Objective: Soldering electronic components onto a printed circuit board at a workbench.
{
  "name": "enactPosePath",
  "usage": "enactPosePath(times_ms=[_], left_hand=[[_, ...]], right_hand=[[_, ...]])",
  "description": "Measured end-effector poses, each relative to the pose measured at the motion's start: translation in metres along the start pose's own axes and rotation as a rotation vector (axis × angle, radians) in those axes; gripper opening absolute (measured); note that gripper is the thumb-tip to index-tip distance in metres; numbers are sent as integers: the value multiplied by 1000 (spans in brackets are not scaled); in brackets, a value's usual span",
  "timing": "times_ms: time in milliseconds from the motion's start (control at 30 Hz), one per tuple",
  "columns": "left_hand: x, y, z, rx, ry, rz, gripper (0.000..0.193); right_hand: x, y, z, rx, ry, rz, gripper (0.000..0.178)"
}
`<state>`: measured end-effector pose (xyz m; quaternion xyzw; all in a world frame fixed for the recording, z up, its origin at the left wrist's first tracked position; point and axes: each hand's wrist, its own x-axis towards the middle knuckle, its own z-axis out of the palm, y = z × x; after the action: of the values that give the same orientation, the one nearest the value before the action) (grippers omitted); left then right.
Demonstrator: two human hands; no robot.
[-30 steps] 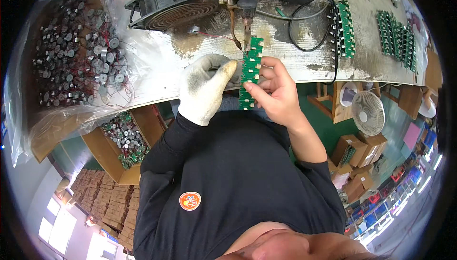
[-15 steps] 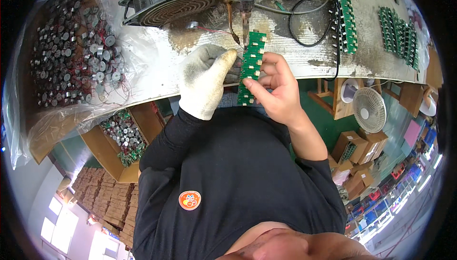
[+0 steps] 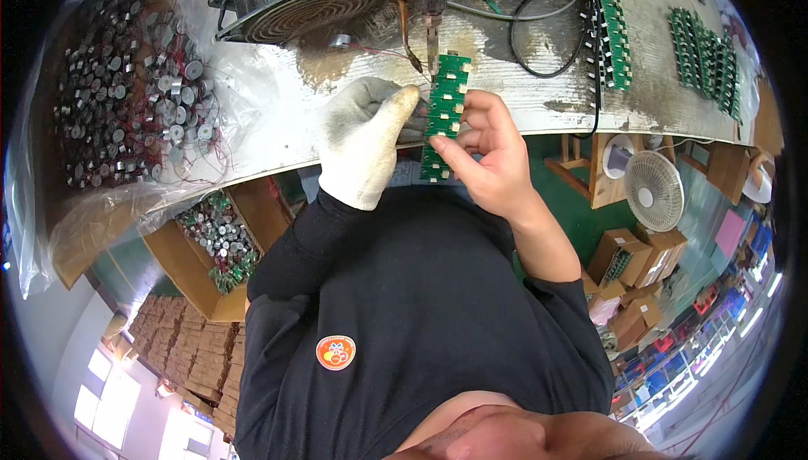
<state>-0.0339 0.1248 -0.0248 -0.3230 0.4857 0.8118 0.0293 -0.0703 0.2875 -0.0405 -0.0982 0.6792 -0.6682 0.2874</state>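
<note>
A green circuit board strip (image 3: 446,96) with small pale connectors along it stands lengthwise between my hands. My bare right hand (image 3: 497,153) grips its right edge, thumb across the front. In a white glove, my left hand (image 3: 364,136) is closed at the strip's left edge, thumb against curled fingers; what it pinches is hidden. Just above the strip's far end hangs a soldering iron (image 3: 433,35), pointing down. Beside the iron, a thin curved feed tube (image 3: 407,35) ends near the strip's upper left edge. Whether the tip touches the board is unclear.
A black fan (image 3: 311,14) lies behind my left hand, near a small round motor (image 3: 340,41) with a red wire. Many wired motors (image 3: 126,90) fill the left side. More board strips (image 3: 616,39) lie right, past a looped black cable (image 3: 515,43). An open carton (image 3: 198,279) stands below left.
The strip's near end sits slightly higher than before. Both hands keep almost the same place and grip.
</note>
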Motion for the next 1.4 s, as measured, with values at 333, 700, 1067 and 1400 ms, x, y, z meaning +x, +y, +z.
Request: enactPosePath(times_ms=[333, 700, 1067, 1400], left_hand=[[0, -1, 0, 1, 5, -11, 18], [0, 6, 4, -1, -24, -14, 14], [3, -6, -3, 16, -18, 27, 19], [1, -4, 0, 54, 16, 29, 16]], right_hand=[[-1, 1, 2, 70, 4, 28, 42], [1, -7, 2, 87, 5, 9, 42], [-1, 2, 2, 107, -1, 48, 42], [-5, 2, 5, 96, 11, 54, 42]])
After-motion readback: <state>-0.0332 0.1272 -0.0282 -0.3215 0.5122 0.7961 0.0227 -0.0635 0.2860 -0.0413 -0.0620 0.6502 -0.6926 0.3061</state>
